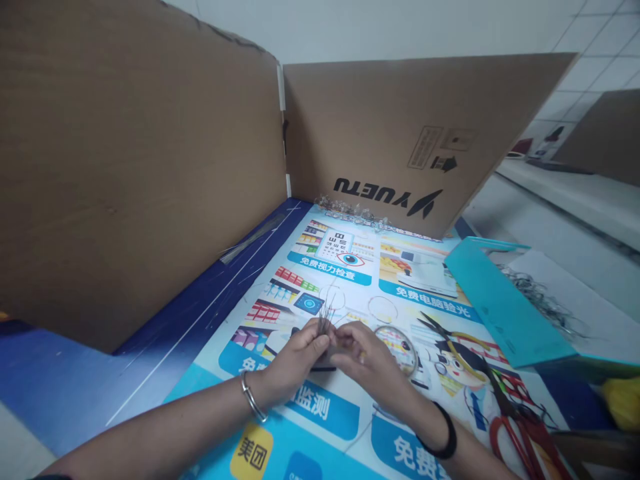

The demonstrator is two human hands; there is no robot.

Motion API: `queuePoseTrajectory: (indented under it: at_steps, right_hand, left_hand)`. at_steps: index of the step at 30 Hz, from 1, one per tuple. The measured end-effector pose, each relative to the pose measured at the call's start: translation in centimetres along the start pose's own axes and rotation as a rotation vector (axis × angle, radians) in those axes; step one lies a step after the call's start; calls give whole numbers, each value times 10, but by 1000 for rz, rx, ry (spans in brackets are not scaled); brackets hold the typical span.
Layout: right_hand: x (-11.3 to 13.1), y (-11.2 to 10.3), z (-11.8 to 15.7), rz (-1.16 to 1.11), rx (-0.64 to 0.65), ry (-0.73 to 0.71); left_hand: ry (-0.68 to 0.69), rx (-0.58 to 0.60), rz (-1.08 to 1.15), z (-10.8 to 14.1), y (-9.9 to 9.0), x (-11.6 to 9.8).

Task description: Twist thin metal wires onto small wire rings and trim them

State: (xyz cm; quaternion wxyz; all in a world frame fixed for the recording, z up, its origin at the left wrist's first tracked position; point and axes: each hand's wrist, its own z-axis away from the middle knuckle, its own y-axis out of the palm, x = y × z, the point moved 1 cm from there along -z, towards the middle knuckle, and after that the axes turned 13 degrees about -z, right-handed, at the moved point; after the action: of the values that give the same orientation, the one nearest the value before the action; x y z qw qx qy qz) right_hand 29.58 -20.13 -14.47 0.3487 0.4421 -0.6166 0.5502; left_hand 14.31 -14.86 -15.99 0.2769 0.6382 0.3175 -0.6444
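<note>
My left hand [303,347] is closed around a bundle of thin wires [325,315], whose ends fan upward above the thumb. Close against it, my right hand [367,363] has its fingers curled in a pinch at the side of the bundle; what sits between its fingertips is too small to make out. Just beyond the hands, thin wire loops [383,309] lie on the printed sheet. Right of my right hand is a round, ring-edged object [403,350], partly covered by that hand. A dark item under both hands is mostly hidden.
Yellow-handled pliers [465,353] and red-handled scissors [506,427] lie at the right. Beyond them stands a turquoise box [505,313] with tangled wire pieces [537,297]. Cardboard panels [150,167] wall the left and back, with a clear, wiry heap [350,212] along the back one.
</note>
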Motion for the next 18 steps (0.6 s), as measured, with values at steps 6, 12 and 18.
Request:
queuePoseTrajectory:
  at_steps: [6,12,18]
  right_hand:
    - [-3,0,0,-76,35,-129]
    - [-9,6,4,-113,-2,1]
    - [-6,4,7,-246,184,70]
  left_hand:
    - [-82,104,214,-3,-10,-6]
    - [-79,100,186,2,-7,-8]
    - [-146,277,192,6,6,-1]
